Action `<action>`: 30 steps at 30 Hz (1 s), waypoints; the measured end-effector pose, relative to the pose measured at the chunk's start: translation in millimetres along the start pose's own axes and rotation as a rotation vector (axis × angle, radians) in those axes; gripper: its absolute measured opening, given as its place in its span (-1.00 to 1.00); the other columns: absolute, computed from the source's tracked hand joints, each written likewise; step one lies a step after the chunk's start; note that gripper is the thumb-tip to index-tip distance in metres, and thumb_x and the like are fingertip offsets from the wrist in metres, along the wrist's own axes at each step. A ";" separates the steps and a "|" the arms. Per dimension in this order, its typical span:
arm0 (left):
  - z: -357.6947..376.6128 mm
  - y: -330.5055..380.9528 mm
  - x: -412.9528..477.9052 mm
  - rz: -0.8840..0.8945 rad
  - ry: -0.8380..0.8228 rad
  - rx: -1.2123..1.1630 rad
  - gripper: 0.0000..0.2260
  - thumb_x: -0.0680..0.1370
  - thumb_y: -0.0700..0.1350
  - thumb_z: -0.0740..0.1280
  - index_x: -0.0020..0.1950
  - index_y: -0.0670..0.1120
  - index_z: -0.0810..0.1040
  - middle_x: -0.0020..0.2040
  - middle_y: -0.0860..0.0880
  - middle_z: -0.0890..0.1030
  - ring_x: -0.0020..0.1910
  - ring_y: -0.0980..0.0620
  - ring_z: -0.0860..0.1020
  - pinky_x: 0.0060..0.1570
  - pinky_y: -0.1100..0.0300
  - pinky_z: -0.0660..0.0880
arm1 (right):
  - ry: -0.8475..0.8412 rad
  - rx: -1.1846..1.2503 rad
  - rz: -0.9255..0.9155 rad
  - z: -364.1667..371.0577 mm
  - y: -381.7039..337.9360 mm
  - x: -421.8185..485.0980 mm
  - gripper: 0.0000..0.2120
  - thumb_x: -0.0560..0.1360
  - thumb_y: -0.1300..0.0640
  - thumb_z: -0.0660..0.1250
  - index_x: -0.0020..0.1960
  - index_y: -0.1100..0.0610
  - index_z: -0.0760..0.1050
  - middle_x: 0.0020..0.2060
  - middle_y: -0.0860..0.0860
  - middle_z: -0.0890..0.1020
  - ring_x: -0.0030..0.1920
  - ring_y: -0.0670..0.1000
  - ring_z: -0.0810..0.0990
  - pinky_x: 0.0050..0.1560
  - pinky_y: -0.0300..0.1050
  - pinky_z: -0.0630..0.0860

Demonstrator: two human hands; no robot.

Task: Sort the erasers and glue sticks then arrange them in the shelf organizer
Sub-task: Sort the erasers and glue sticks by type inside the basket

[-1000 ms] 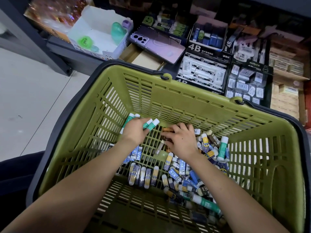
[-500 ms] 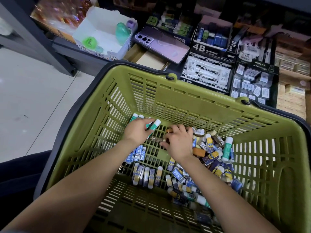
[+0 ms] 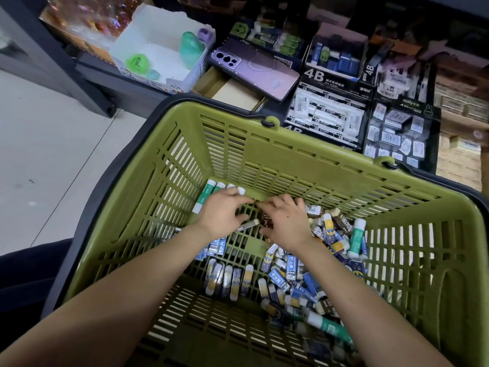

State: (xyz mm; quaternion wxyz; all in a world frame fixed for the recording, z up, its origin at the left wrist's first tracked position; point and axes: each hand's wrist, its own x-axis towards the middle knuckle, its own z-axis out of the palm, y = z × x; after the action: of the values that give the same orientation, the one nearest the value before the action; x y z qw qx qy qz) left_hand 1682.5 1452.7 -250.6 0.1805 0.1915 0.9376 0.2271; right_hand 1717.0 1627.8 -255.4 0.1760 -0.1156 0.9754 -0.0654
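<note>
- Working inside the green basket (image 3: 264, 144), on the near side of the shelf organizer (image 3: 333, 82).
- Clutching a bundle of glue sticks (image 3: 205, 196) in the left hand (image 3: 219, 214) at the basket's far left, fingers seemingly curled round them.
- Reaching the right hand (image 3: 287, 225) into the erasers (image 3: 291, 272) heaped to the right; fingers bent, cannot tell whether clamped on anything.
- Judged light and stiff, wrappers likely slick: pinch sticks round the barrel, erasers across the sleeve's long sides.

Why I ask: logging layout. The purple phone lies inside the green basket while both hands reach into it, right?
No. Head view shows the purple phone outside the green basket, on boxes behind it; left hand and right hand reach in.
</note>
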 end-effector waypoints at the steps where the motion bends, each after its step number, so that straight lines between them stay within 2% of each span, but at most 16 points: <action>1: 0.6 1.5 0.0 0.031 -0.037 0.020 -0.65 0.51 0.03 0.37 0.29 0.04 0.53 0.06 0.00 0.55 0.11 -0.02 0.48 0.04 0.21 0.36 | -0.001 -0.010 0.001 -0.8 1.0 0.5 -0.37 0.43 -0.09 0.36 0.45 -0.03 0.27 0.27 -0.05 0.46 0.27 0.05 0.31 0.11 -0.03 0.11; 5: 8.3 5.9 1.8 0.058 -0.132 0.173 -0.62 0.51 0.12 0.34 0.26 -0.01 0.54 0.11 0.00 0.58 0.15 -0.01 0.48 0.08 0.18 0.40 | 0.012 -0.073 -0.021 -2.8 1.4 1.8 -0.45 0.42 -0.11 0.37 0.34 0.06 0.40 0.16 0.00 0.47 0.21 0.06 0.33 0.12 -0.04 0.18; 8: 11.3 6.8 3.6 0.046 -0.137 0.226 -0.67 0.54 0.08 0.30 0.25 -0.03 0.53 0.07 -0.03 0.61 0.11 -0.03 0.51 0.05 0.16 0.45 | 0.068 -0.102 -0.026 -2.9 4.3 -0.8 -0.54 0.43 -0.12 0.35 0.25 0.08 0.46 0.11 0.01 0.46 0.18 0.08 0.36 0.13 -0.04 0.19; 11: 12.1 8.5 5.0 0.012 -0.099 0.235 -0.73 0.59 0.01 0.22 0.22 -0.03 0.56 -0.01 -0.04 0.65 0.02 -0.03 0.57 -0.03 0.17 0.47 | 0.092 -0.074 -0.009 -5.6 7.2 -9.5 -0.52 0.46 -0.13 0.34 0.28 0.10 0.44 0.15 0.03 0.51 0.19 0.10 0.40 0.19 -0.06 0.21; 13: 12.5 8.4 5.5 -0.084 -0.083 0.114 -0.74 0.57 -0.01 0.26 0.21 -0.03 0.57 0.00 -0.03 0.67 0.02 -0.01 0.59 -0.02 0.20 0.48 | 0.182 0.039 0.013 -11.2 9.4 -21.4 -0.54 0.47 -0.09 0.35 0.28 0.12 0.46 0.12 0.03 0.58 0.14 0.10 0.49 0.20 -0.06 0.26; 15: 12.2 7.8 6.6 -0.222 -0.071 -0.108 -0.75 0.54 -0.03 0.33 0.19 -0.03 0.59 0.04 0.00 0.67 0.03 0.03 0.60 -0.04 0.25 0.47 | 0.355 0.208 0.113 -22.8 13.6 -34.9 -0.61 0.46 -0.04 0.39 0.20 0.15 0.53 -0.01 0.03 0.64 0.01 0.08 0.56 0.13 -0.04 0.36; 18: 11.4 6.7 8.1 -0.368 -0.026 -0.305 -0.78 0.51 0.00 0.38 0.14 0.02 0.60 0.02 0.04 0.67 -0.05 0.07 0.59 -0.25 0.30 0.40 | 0.520 0.241 0.308 -43.4 26.9 -54.8 -0.70 0.41 -0.02 0.41 0.04 0.15 0.59 -0.16 0.02 0.65 -0.13 0.08 0.57 0.01 -0.02 0.45; 19: 11.5 7.1 8.5 -0.387 -0.011 -0.317 -0.79 0.51 0.00 0.39 0.13 0.03 0.61 0.00 0.05 0.68 -0.08 0.08 0.59 -0.31 0.33 0.36 | 0.492 0.174 0.389 -48.6 32.3 -61.9 -0.70 0.39 -0.02 0.41 0.00 0.17 0.60 -0.18 0.05 0.65 -0.13 0.11 0.57 -0.03 -0.02 0.45; 21: 12.2 8.8 8.3 -0.394 0.014 -0.302 -0.79 0.50 0.00 0.39 0.12 0.04 0.61 0.00 0.05 0.68 -0.10 0.10 0.59 -0.35 0.36 0.33 | 0.307 -0.017 0.543 -54.1 41.0 -76.6 -0.68 0.36 -0.03 0.38 -0.05 0.20 0.59 -0.17 0.12 0.65 -0.08 0.17 0.57 -0.05 -0.02 0.43; 23: 13.9 11.5 8.6 -0.397 0.036 -0.276 -0.79 0.51 0.00 0.39 0.13 0.04 0.62 0.01 0.05 0.68 -0.04 0.09 0.60 -0.33 0.35 0.33 | 0.149 -0.090 0.622 -54.7 46.9 -88.1 -0.63 0.42 -0.09 0.34 0.01 0.20 0.57 -0.08 0.14 0.64 0.02 0.17 0.55 0.02 -0.02 0.39; 24: 14.7 13.2 9.0 -0.397 0.049 -0.259 -0.80 0.51 0.01 0.39 0.12 0.04 0.62 0.02 0.04 0.68 -0.01 0.08 0.61 -0.32 0.35 0.32 | 0.126 -0.076 0.631 -53.7 49.5 -91.8 -0.61 0.45 -0.11 0.31 0.05 0.20 0.56 -0.04 0.13 0.63 0.06 0.16 0.54 0.05 -0.03 0.39; 26: 16.1 16.9 10.0 -0.396 0.071 -0.210 -0.81 0.51 0.02 0.38 0.11 0.04 0.63 0.01 0.05 0.68 0.00 0.07 0.61 -0.32 0.30 0.32 | 0.111 -0.076 0.630 -54.4 52.1 -93.3 -0.59 0.47 -0.14 0.29 0.11 0.17 0.55 0.01 0.12 0.63 0.09 0.15 0.52 0.08 -0.03 0.40; 28: 15.9 20.2 10.3 -0.387 0.077 -0.141 -0.83 0.52 0.04 0.37 0.06 0.04 0.65 -0.04 0.05 0.69 -0.04 0.05 0.62 -0.41 0.28 0.27 | 0.136 -0.114 0.626 -56.9 50.5 -90.9 -0.57 0.44 -0.10 0.37 0.16 0.18 0.54 0.00 0.15 0.62 0.07 0.20 0.52 0.07 0.02 0.38; 30: 15.0 20.7 10.3 -0.387 0.081 -0.089 -0.84 0.53 0.06 0.36 -0.01 0.03 0.66 -0.10 0.04 0.69 -0.12 0.03 0.62 -0.45 0.28 0.23 | 0.258 -0.102 0.520 -57.0 42.8 -87.2 -0.57 0.36 -0.01 0.50 0.10 0.23 0.59 -0.08 0.19 0.64 -0.04 0.24 0.55 -0.02 0.06 0.41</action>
State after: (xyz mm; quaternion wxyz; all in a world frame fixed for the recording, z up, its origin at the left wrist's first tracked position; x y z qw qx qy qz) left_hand 1685.8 1479.6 -255.4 0.1910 -0.0097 0.9525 0.2368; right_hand 1767.3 1695.8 -181.0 0.0554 0.1387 0.9886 0.0167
